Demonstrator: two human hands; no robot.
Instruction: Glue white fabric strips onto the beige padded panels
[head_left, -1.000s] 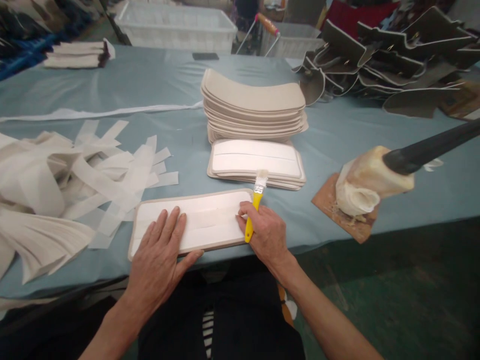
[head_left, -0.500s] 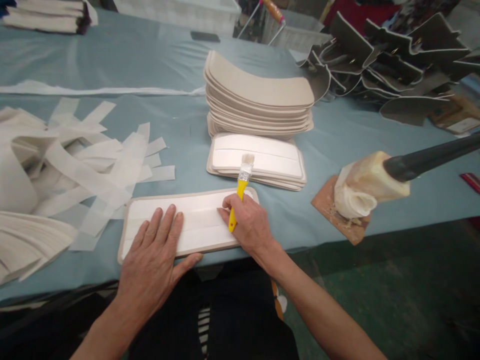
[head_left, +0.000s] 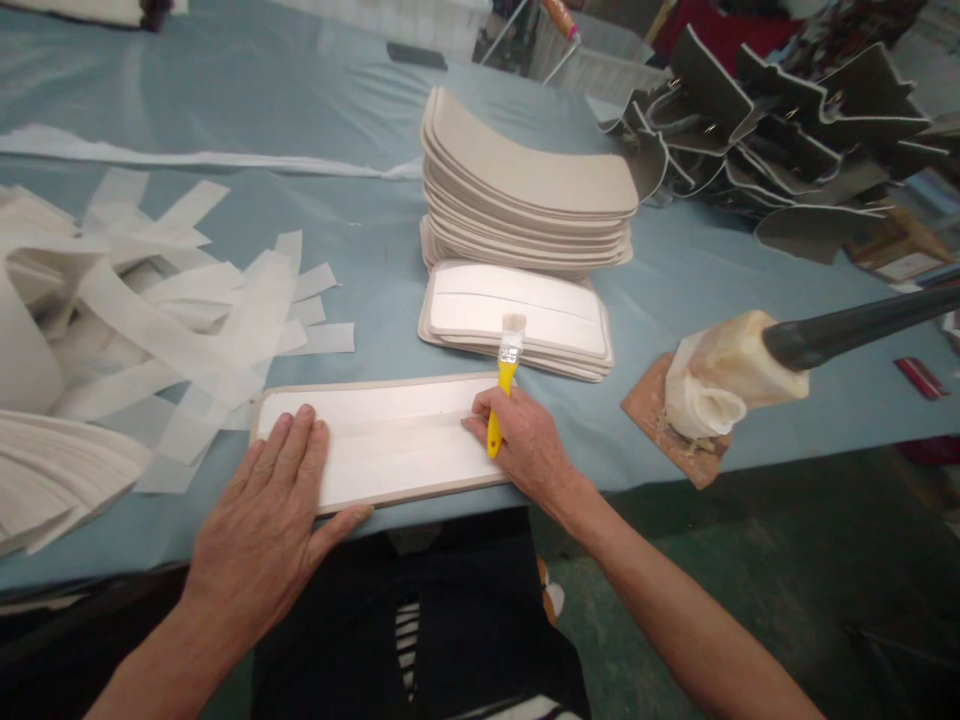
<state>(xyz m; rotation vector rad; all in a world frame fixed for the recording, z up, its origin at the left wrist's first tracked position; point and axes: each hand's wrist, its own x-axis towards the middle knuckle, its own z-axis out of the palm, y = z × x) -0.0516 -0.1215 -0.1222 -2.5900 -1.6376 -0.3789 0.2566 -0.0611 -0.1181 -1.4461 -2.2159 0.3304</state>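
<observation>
A long white panel with a beige border (head_left: pixel 405 450) lies flat near the table's front edge, with a faint strip along its middle. My left hand (head_left: pixel 262 510) rests flat on its left end, fingers stretched out and thumb along the front edge. At the right end is my right hand (head_left: pixel 529 435), closed around the yellow handle of a paintbrush (head_left: pixel 507 375). The bristles point away from me, over a short stack of white-faced panels (head_left: pixel 517 305). Its thumb and forefinger are near the panel's surface; whether they pinch the strip I cannot tell.
Behind stands a tall stack of curved beige panels (head_left: pixel 532 180). Loose translucent strips (head_left: pixel 187 320) are heaped at the left. On the right, a crusted pale container (head_left: pixel 709 375) with a dark handle sits on a brown board (head_left: pixel 637 405). Dark grey folded pieces (head_left: pixel 787 130) pile up at the back right.
My left hand has slid left along the panel and my right hand has shifted right with the brush, so the hands are farther apart. The camera view has shifted slightly.
</observation>
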